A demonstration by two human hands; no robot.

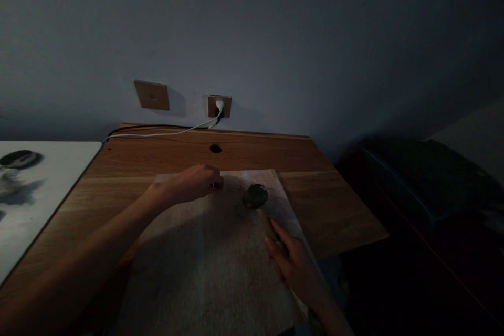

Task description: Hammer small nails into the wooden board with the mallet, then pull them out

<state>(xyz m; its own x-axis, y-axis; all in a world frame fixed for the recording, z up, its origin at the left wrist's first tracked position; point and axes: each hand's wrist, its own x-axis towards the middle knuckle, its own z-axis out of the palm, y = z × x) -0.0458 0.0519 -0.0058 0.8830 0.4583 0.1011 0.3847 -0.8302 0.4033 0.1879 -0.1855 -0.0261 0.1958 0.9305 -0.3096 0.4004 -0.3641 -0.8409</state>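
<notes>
My right hand (293,260) is wrapped round the pale handle of a tool with a dark, round head (255,196), which could be a mallet or a ladle; the dim light hides its exact kind. That head is over the far right part of a large, worn, pale board (205,268). My left hand (199,180) reaches across to the board's far side, its fingers curled closed. Something dark red shows at its fingertips, too small to name. Between the left hand and the tool's head lie several tiny bits (238,208) on the board.
Under the board is a wooden table (173,152) with a cable hole (215,148). White and black cables run along its back edge to a wall socket (219,106). At left stands a white surface (59,178) with a dark round object (19,159). A dark bulky shape (425,178) is at right.
</notes>
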